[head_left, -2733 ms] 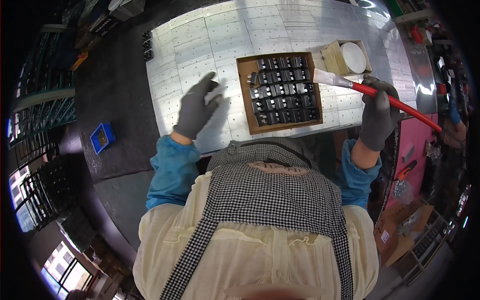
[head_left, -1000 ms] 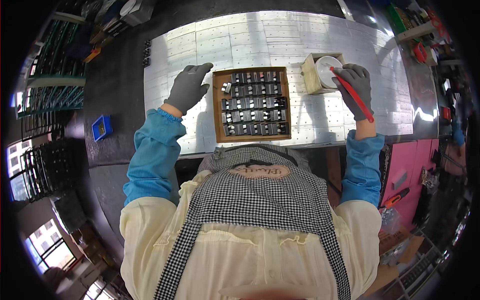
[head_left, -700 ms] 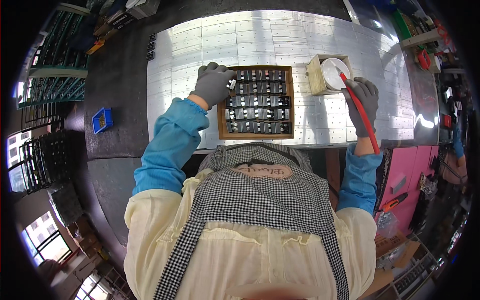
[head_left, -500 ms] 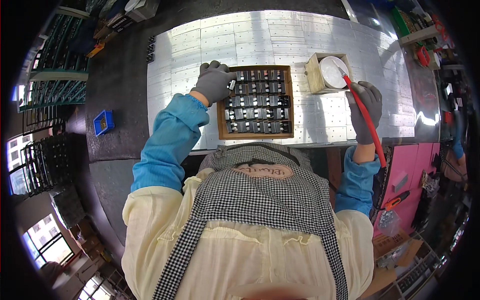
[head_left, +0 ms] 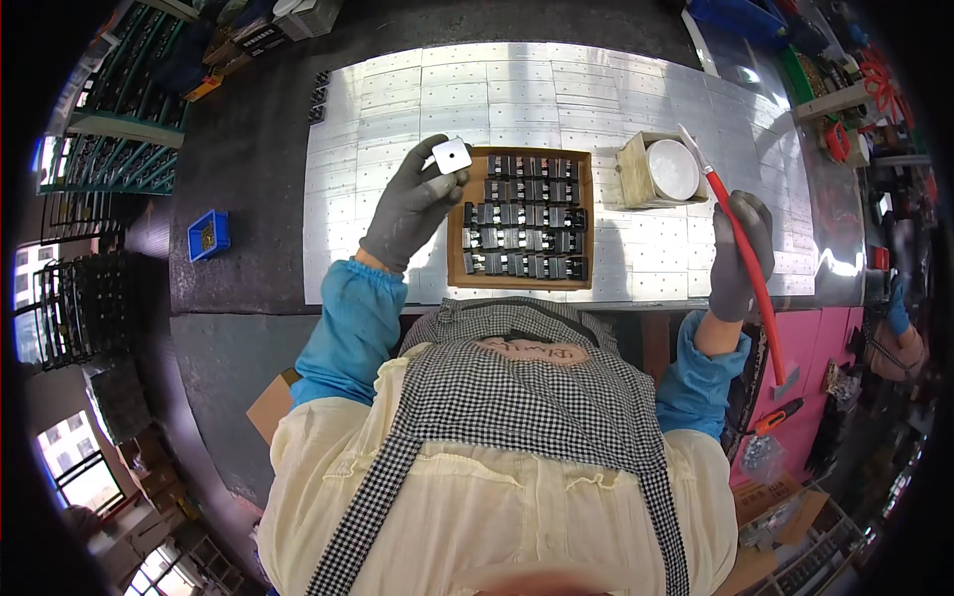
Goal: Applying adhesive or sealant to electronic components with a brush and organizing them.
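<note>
My left hand (head_left: 405, 214), in a grey glove, is raised just left of the cardboard tray (head_left: 455, 260). Its fingertips pinch a small white square block (head_left: 452, 156) with a dark hole in the middle of its face. Several black and silver parts (head_left: 527, 239) stand in rows inside the tray. In my right hand (head_left: 730, 283), also gloved, is a long red-handled brush (head_left: 752, 253), slanted with its pale tip up and away from me. That tip is to the right of a round white tub (head_left: 674, 169), apart from it. The tub sits in a pale box (head_left: 632, 177).
Bright metal plates (head_left: 378, 129) cover the tabletop. A small blue bin (head_left: 208, 236) stands on the dark surface at left. Several small black parts (head_left: 318, 96) line the plates' far left corner. An orange-handled tool (head_left: 778, 416) lies on the pink surface (head_left: 810, 348) at right.
My left hand has lifted the white block up from the tray's far left corner and turned it face up. The brush tip has left the white tub and moved right.
</note>
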